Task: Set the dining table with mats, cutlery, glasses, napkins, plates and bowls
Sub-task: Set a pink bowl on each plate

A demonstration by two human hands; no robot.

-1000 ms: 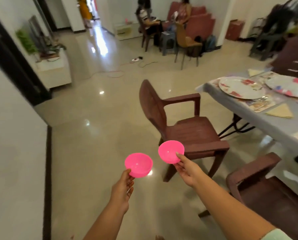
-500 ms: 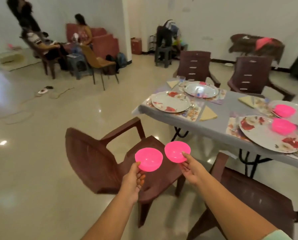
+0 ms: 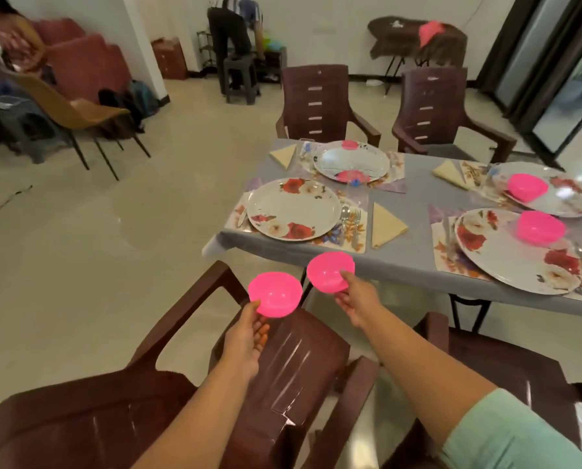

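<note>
We've got two pink bowls up in the air, short of the table's near edge. L bowl (image 3: 275,294) sits at approx 6 o'clock of the view centre, pinched at its near rim by our left hand (image 3: 247,336), thumb on the rim, other fingers curled under it. R bowl (image 3: 330,271) hangs just at 2 o'clock of the L one, not touching it, tilted w/ its opening toward us; our right hand (image 3: 355,297) pinches its lower-right rim, thumb inside, fingers behind. Both bowls hover over a brown chair (image 3: 188,394) at 6 o'clock, its back toward us. At 12 o'clock of the R bowl lies a floral plate (image 3: 294,208) on a mat (image 3: 352,236), w/ spoon & fork (image 3: 350,214) at its 3 o'clock side and a folded napkin (image 3: 386,225) further to 3 o'clock. Behind it, a 2nd plate (image 3: 350,162) w/ napkin at its 9 o'clock. Out at 3 o'clock of the view, two more plates each carry a pink bowl: near one (image 3: 540,226), far one (image 3: 527,187). The table (image 3: 414,211) has a grey cloth. Two brown chairs (image 3: 320,96) stand on its far side, at 12 and 1 o'clock. People sit and stand in the background, from 10 to 12 o'clock.
</note>
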